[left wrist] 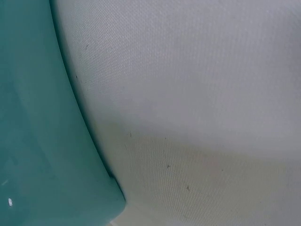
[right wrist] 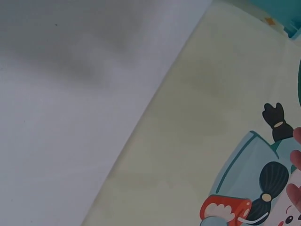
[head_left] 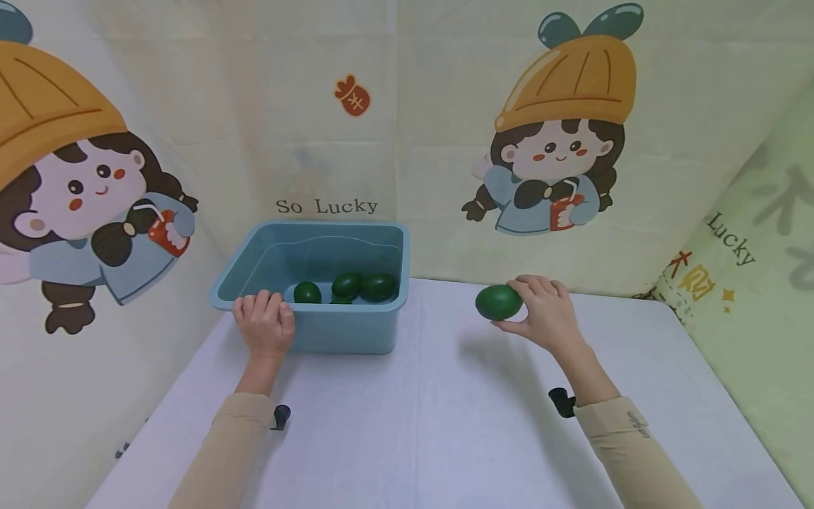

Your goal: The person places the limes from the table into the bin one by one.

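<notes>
My right hand pinches a dark green, glossy avocado between thumb and fingers, raised over the right part of the table with a shadow below. Only the fingertips show at the right edge of the right wrist view. On the left, my left hand grips the near rim of a blue plastic bin, fingers curled over its left front corner. Inside the bin lie several more avocados, one mostly hidden behind the front rim. The left wrist view shows the bin's wall but no fingers.
A white cloth covers the table. Behind it hangs a cream curtain printed with cartoon figures, and the bin stands close against it. A pale green printed cloth borders the right side.
</notes>
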Demonstrator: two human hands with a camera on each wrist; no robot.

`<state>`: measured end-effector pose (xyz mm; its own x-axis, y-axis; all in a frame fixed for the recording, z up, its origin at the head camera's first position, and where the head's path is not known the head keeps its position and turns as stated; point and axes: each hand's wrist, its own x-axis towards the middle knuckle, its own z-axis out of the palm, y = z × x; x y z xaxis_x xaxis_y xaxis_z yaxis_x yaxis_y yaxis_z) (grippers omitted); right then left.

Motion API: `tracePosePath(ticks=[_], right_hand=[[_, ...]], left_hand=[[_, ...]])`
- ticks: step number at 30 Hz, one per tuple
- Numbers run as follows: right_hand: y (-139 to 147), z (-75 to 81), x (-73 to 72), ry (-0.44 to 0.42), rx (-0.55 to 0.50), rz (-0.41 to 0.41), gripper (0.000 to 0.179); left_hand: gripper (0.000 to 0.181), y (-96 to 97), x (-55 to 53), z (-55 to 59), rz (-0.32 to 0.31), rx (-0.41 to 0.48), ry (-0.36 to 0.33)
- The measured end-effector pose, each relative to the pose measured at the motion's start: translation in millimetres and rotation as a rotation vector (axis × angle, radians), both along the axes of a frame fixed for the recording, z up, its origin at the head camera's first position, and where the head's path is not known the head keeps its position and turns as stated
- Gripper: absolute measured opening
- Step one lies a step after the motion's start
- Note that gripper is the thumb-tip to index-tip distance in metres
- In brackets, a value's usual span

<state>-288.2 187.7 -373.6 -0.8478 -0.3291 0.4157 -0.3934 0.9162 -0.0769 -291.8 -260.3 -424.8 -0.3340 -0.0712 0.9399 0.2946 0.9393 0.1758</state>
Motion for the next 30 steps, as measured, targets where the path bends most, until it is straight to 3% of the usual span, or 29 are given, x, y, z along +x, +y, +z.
tracePosePath(ticks=[17,30], right_hand=[[-26,7.3,-2.1,0.098,-0.001,0.053,0.071],[-45,12.3,-6.6,0.150,-0.024,0.093,0.071]], left_hand=[[0.031,-0.1,0.3,-1.8,0.001,-0.007,-0.021],[0.034,1.1,0.6,-2.4,0.005,0.003,0.008]])
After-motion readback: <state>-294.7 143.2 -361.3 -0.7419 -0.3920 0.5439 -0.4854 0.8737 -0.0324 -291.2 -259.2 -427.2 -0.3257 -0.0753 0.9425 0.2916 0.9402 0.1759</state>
